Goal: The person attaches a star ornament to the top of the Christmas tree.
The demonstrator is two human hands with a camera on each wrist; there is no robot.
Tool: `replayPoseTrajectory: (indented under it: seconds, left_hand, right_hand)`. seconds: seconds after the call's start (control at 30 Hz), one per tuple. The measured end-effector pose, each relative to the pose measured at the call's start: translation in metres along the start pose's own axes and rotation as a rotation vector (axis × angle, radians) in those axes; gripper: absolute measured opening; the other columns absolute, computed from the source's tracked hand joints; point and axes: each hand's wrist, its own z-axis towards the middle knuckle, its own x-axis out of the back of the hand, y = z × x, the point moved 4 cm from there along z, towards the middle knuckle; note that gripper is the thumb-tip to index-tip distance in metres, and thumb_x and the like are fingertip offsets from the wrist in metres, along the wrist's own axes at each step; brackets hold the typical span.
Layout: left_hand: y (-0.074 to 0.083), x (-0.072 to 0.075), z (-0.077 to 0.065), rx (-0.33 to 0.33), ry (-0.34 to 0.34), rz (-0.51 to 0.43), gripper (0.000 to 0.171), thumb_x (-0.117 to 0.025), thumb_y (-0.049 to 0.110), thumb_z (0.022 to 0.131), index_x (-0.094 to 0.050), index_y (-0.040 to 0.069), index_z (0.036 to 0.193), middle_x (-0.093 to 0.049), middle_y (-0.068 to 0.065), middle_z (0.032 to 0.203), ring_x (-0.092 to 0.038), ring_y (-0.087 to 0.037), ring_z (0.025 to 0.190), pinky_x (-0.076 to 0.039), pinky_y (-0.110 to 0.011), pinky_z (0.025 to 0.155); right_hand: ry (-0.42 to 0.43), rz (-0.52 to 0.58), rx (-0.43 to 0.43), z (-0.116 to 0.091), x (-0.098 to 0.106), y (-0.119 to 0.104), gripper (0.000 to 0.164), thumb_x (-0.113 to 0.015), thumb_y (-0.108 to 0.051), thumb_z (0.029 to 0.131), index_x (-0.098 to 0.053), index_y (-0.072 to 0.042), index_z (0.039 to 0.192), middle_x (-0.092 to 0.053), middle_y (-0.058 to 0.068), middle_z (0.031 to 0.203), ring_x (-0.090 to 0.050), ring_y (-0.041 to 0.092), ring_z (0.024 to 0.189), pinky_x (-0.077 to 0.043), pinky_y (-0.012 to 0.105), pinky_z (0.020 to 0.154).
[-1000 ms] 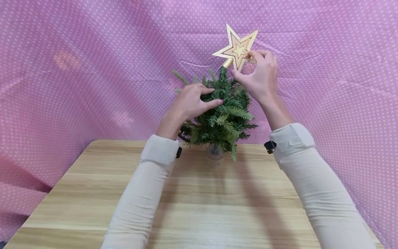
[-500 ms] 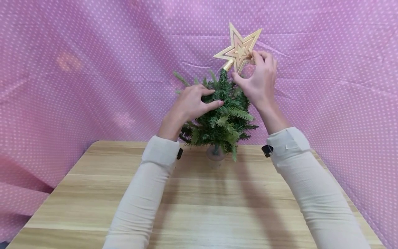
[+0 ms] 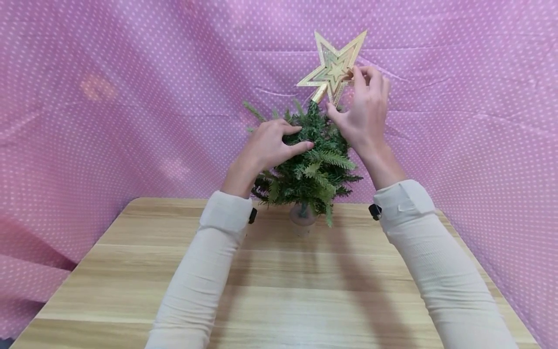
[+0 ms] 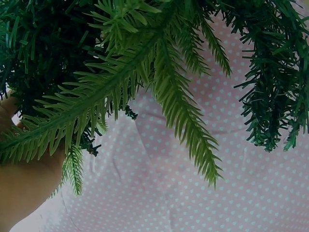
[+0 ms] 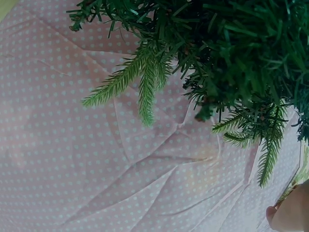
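A small artificial Christmas tree (image 3: 322,169) stands on the table's far side, its branches also filling both wrist views. My left hand (image 3: 272,140) grips its upper left side, thumb and index finger in a C shape round the foliage; the other fingers are mostly hidden. At the tip sits a gold star tree topper (image 3: 335,70), with its tube-shaped base over the top sprig. My right hand (image 3: 366,109) holds the star by its right side and lower point, between thumb and fingers. In the right wrist view, part of the right hand (image 5: 289,212) shows at the lower right edge.
The tree stands in a pale round base (image 3: 302,218) near the back edge of the wooden table (image 3: 279,300). Close behind and at both sides hangs a pink dotted cloth (image 3: 174,97).
The star has turned to face more squarely forward, its upper points now nearly level. My right hand has shifted slightly with it, while the left hand keeps its place on the tree.
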Motion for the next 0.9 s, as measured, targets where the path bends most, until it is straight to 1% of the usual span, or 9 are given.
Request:
replayPoseTrajectory:
  seconds: [0.1,0.27,0.43,0.7,0.9]
  left_hand:
    - [-0.0001,0.0000,-0.0009,0.002,0.001,0.000,0.072,-0.057,0.066,0.094,-0.054,0.018,0.147,-0.045,-0.016,0.155,-0.043,-0.033,0.141,-0.032,-0.050,0.118]
    - [0.0005,0.0001,-0.0018,-0.001,0.005,-0.002,0.071,-0.058,0.065,0.094,-0.054,0.018,0.148,-0.048,-0.015,0.152,-0.046,-0.032,0.137,-0.036,-0.049,0.115]
    - [0.0005,0.0001,-0.0027,0.004,0.008,-0.012,0.071,-0.059,0.065,0.094,-0.054,0.018,0.148,-0.049,-0.014,0.151,-0.047,-0.032,0.136,-0.038,-0.048,0.114]
    - [0.0011,-0.0003,-0.0036,0.000,0.008,-0.002,0.071,-0.058,0.065,0.095,-0.054,0.018,0.148,-0.049,-0.013,0.151,-0.048,-0.032,0.135,-0.038,-0.047,0.114]
    - [0.0019,-0.0012,-0.0049,-0.002,0.014,-0.009,0.071,-0.058,0.065,0.095,-0.054,0.017,0.148,-0.051,-0.013,0.149,-0.050,-0.030,0.133,-0.040,-0.046,0.112]
  right_hand:
    - [-0.006,-0.014,0.013,-0.0003,-0.0004,-0.0002,0.065,-0.085,-0.021,0.081,-0.058,0.004,0.135,-0.051,0.020,0.134,-0.042,0.032,0.125,-0.032,0.031,0.110]
    - [-0.027,-0.013,0.022,-0.0041,-0.0013,0.0011,0.062,-0.084,-0.018,0.082,-0.058,0.005,0.133,-0.051,0.022,0.134,-0.042,0.033,0.123,-0.035,0.034,0.108]
    - [-0.030,0.004,0.024,-0.0054,-0.0010,0.0012,0.060,-0.085,-0.017,0.082,-0.059,0.005,0.132,-0.050,0.021,0.135,-0.041,0.033,0.125,-0.034,0.033,0.110]
    - [-0.062,-0.011,0.047,-0.0078,0.0007,0.0000,0.066,-0.083,-0.016,0.082,-0.054,0.007,0.138,-0.049,0.021,0.138,-0.040,0.032,0.126,-0.033,0.035,0.111]
    - [-0.062,0.002,0.069,-0.0094,0.0025,0.0007,0.069,-0.083,-0.016,0.082,-0.052,0.006,0.140,-0.048,0.021,0.138,-0.041,0.033,0.125,-0.034,0.036,0.110]
